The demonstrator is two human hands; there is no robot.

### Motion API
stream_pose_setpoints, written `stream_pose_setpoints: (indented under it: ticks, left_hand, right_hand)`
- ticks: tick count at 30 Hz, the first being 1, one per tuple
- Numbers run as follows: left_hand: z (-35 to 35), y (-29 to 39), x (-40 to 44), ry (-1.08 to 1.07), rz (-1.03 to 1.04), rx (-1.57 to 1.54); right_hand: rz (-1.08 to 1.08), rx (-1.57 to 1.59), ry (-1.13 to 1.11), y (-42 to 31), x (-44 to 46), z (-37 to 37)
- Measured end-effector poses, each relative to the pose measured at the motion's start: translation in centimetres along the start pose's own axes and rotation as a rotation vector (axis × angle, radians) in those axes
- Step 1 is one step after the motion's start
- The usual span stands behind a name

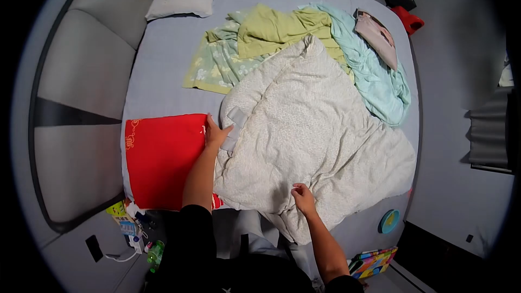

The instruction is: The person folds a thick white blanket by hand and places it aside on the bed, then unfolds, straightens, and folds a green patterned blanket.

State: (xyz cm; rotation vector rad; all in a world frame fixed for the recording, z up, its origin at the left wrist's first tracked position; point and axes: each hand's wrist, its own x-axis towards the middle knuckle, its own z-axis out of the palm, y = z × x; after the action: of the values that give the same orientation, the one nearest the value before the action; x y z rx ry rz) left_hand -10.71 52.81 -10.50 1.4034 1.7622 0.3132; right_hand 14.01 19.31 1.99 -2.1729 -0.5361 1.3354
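Note:
My left hand rests at the right edge of a flat red fabric rectangle with gold patterning; whether it is a pillow or folded cloth I cannot tell. Its thumb and fingers are apart, the thumb reaching towards a grey strip on the edge of a cream patterned quilt. My right hand is over the quilt's near part, fingers curled in a pinch. What they hold, if anything, is too small to make out. The quilt lies rumpled, its near corner hanging over the bed's front edge.
Green blankets and a mint-coloured cloth lie beyond the quilt. A pinkish pillow is at the right, white pillows at the far left. A padded headboard borders the bed. Bottles stand below left.

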Motion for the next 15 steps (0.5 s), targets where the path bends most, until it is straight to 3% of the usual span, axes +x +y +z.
stream_pose_setpoints:
  ticks: [2,5,6,7,10,11,15]
  left_hand:
    - [-0.3,0.8,1.5,-0.042,-0.095,-0.207]
    - [2.1,-3.6,6.3,-0.255,-0.007,-0.122]
    - [2.6,-3.1,5.4,-0.251,0.069,0.156]
    - [2.7,-2.2,4.5,-0.357,0.162,0.203]
    - [0.0,6.3,-1.5,-0.730,0.284,0.359]
    - [-1.3,10.9,-5.0,-0.896,0.212,0.419]
    - [4.3,10.1,-15.7,-0.682,0.887,0.377]
  right_hand:
    - [-0.055,0.035,-0.056,1.1,0.8,1.6]
    - [-0.011,0.027,-0.096,0.5,1.3,3.5]
    - [0.020,0.022,-0.109,-1.4,0.9,3.9]
    - [0.001,0.028,-0.128,-2.1,1.4,4.5]
    - [0.019,0.177,-0.137,-4.1,2.8,5.7]
    - [0.078,0.311,-0.105,-5.1,3.5,6.2]
    - [0.233,0.748,-0.030,-8.9,4.4,6.2]
